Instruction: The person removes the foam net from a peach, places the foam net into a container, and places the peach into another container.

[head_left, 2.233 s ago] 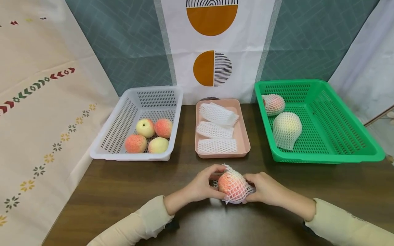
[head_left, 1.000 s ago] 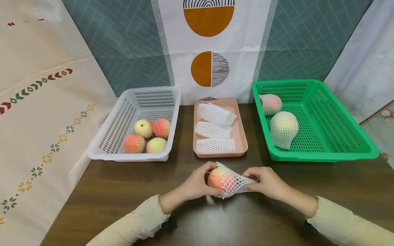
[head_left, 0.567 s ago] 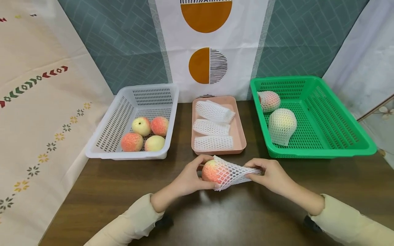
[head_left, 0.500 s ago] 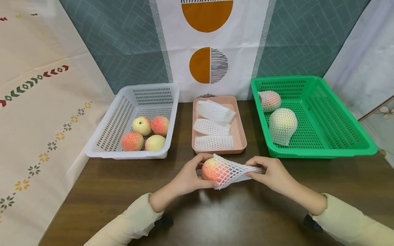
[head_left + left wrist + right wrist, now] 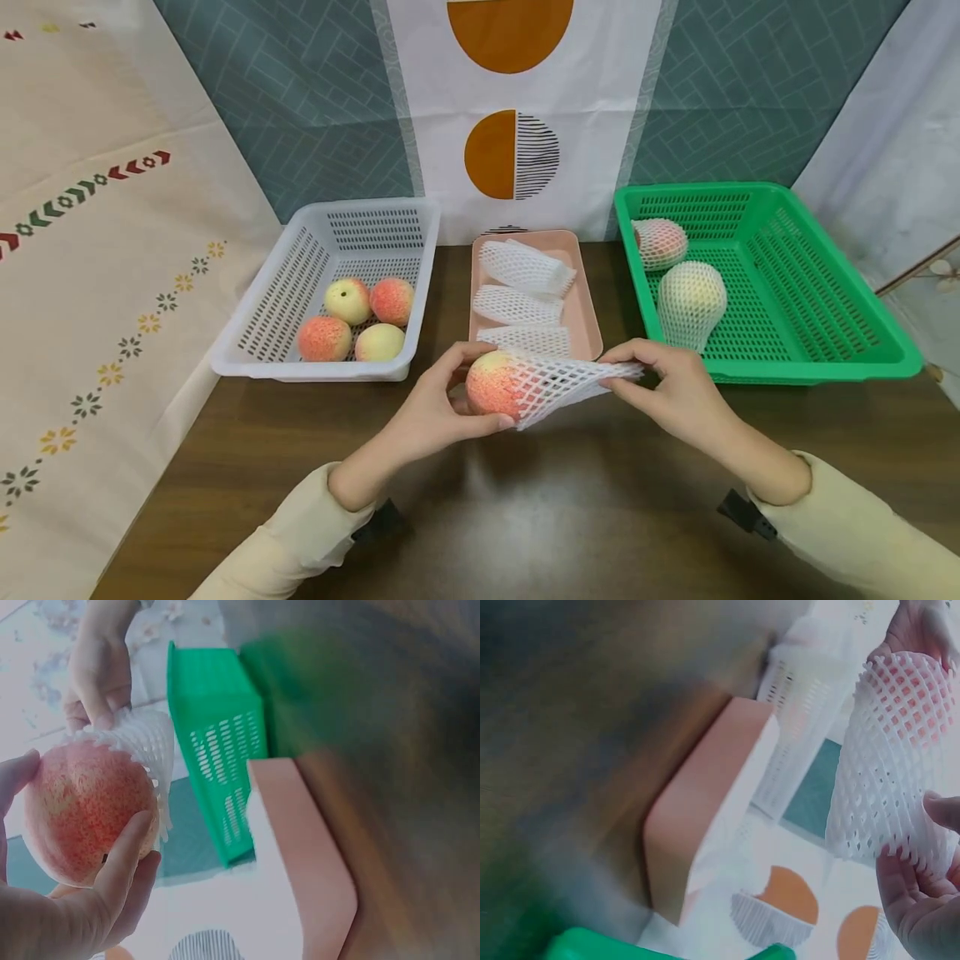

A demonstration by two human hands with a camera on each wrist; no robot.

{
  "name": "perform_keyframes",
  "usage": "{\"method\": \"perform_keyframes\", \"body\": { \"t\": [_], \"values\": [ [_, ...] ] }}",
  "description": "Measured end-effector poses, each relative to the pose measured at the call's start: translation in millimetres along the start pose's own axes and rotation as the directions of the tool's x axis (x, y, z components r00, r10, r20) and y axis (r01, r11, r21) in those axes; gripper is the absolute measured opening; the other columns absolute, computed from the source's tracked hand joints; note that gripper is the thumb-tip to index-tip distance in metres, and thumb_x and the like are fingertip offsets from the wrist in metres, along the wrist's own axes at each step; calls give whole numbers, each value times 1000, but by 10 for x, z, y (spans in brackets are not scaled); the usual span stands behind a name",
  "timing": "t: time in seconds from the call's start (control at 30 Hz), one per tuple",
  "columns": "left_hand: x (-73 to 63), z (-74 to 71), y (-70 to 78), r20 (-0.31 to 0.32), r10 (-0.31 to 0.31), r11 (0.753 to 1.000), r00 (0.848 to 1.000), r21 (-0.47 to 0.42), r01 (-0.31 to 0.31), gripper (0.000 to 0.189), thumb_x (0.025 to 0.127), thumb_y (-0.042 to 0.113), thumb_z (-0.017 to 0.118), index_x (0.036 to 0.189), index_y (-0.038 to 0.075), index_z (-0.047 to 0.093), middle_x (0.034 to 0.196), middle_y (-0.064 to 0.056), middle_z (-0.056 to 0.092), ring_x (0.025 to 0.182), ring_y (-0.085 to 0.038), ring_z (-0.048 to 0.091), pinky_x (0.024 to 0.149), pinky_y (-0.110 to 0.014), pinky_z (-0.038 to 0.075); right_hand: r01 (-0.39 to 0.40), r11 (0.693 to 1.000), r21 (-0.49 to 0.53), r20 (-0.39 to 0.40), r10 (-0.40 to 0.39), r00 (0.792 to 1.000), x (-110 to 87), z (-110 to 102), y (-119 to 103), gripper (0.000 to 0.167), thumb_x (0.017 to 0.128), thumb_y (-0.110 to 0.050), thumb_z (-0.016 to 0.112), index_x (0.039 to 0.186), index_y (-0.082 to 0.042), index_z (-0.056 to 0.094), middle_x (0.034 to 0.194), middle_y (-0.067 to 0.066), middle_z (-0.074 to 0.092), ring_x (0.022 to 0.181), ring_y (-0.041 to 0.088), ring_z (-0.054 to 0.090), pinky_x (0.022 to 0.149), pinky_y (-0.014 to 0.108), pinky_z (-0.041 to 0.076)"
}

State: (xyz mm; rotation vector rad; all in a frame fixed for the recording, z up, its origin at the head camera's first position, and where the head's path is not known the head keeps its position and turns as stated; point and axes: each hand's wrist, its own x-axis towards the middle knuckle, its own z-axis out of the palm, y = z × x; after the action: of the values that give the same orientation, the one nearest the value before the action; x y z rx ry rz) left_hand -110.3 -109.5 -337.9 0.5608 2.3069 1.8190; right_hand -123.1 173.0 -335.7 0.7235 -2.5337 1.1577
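My left hand grips a red and yellow peach from its left side, thumb below and fingers behind. A white foam net sleeve covers the right part of that peach, and its tail stretches to the right. The tail's end is pinched between thumb and fingers of my right hand. Seen from the left wrist, the bare side of the peach faces the camera. In the right wrist view the net sleeve spreads between both hands. Peach and sleeve are held above the table, in front of the pink tray.
A pale grey basket at left holds several bare peaches. The pink tray in the middle carries several flat net sleeves. At right, a green basket contains two net-wrapped peaches. Brown table lies beneath.
Both hands have risen toward the pink tray, and the peach has moved left. The hands have drawn apart, so the net sleeve is stretched longer and more of the peach is bare.
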Motion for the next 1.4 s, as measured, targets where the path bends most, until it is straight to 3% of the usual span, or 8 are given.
{"method": "perform_keyframes", "body": {
  "t": [0.23, 0.4, 0.53, 0.7, 0.87, 1.1, 1.2, 1.4],
  "values": [
    [26, -170, 100, -47, 45, 999, 998, 12, -44, 70, 70, -1, 80, 130, 13, 45, 126, -6, 51, 107, -24, 53, 80, -29, 56, 55, 998, 40, -66, -52, 996, 165, 1, -66, 23, 72, 5, 78, 91, -7, 70, 85, 2, 70, 71, 3, 53, 63, 13, 47],
    [49, -275, 145, -101, 36, 999, 994, 26, -34, 71, 71, -4, 79, 131, 10, 43, 128, -8, 50, 106, -23, 53, 79, -26, 56, 71, 997, 42, -111, -66, 992, 256, -1, -71, 23, 72, 7, 77, 92, -4, 70, 85, 5, 70, 74, 0, 54, 66, 9, 46],
    [59, -359, 169, -153, 27, 999, 988, 40, -21, 75, 71, -6, 78, 134, 7, 40, 130, -10, 47, 104, -24, 54, 79, -23, 55, 91, 996, 26, -144, -86, 986, 334, 10, -60, 23, 71, 8, 77, 91, -2, 70, 85, 7, 70, 73, 0, 54, 65, 8, 45],
    [93, -464, 182, -213, 63, 997, 975, 57, -52, 75, 69, -9, 78, 133, 4, 40, 131, -8, 44, 107, -24, 54, 80, -26, 56, 116, 993, 19, -185, -110, 977, 427, 38, -25, 23, 70, 10, 77, 90, 0, 69, 84, 9, 70, 71, 6, 55, 65, 8, 43],
    [131, -585, 180, -285, 57, 996, 957, 76, -37, 72, 71, -9, 76, 131, 3, 40, 129, -4, 45, 107, -20, 54, 77, -23, 56, 145, 989, 10, -219, -139, 966, 516, 94, 17, 22, 70, 9, 77, 88, 0, 69, 82, 10, 70, 70, 6, 55, 65, 7, 42],
    [177, -789, 115, -376, 58, 992, 925, 123, -12, 71, 73, -4, 77, 131, 4, 37, 124, -3, 46, 102, -17, 56, 80, -17, 52, 116, 993, 30, -228, -106, 968, 662, 214, 90, 18, 74, 4, 77, 90, -1, 69, 88, 11, 70, 74, 6, 57, 66, 10, 45],
    [177, -881, 79, -431, 41, 992, 901, 123, 14, 71, 73, -2, 77, 130, 5, 36, 121, -1, 45, 101, -18, 55, 81, -16, 51, 80, 996, 50, -217, -68, 974, 720, 280, 138, 16, 75, 3, 76, 89, 0, 68, 89, 12, 69, 73, 11, 57, 66, 17, 47],
    [157, -1077, -7, -521, -27, 980, 853, 156, 126, 70, 77, 9, 77, 132, 5, 34, 124, -5, 43, 103, -17, 53, 84, -17, 49, -47, 997, 62, -152, 56, 987, 828, 411, 255, 15, 80, -3, 74, 93, 0, 68, 91, 15, 68, 72, 19, 54, 62, 24, 43]
  ]
}}
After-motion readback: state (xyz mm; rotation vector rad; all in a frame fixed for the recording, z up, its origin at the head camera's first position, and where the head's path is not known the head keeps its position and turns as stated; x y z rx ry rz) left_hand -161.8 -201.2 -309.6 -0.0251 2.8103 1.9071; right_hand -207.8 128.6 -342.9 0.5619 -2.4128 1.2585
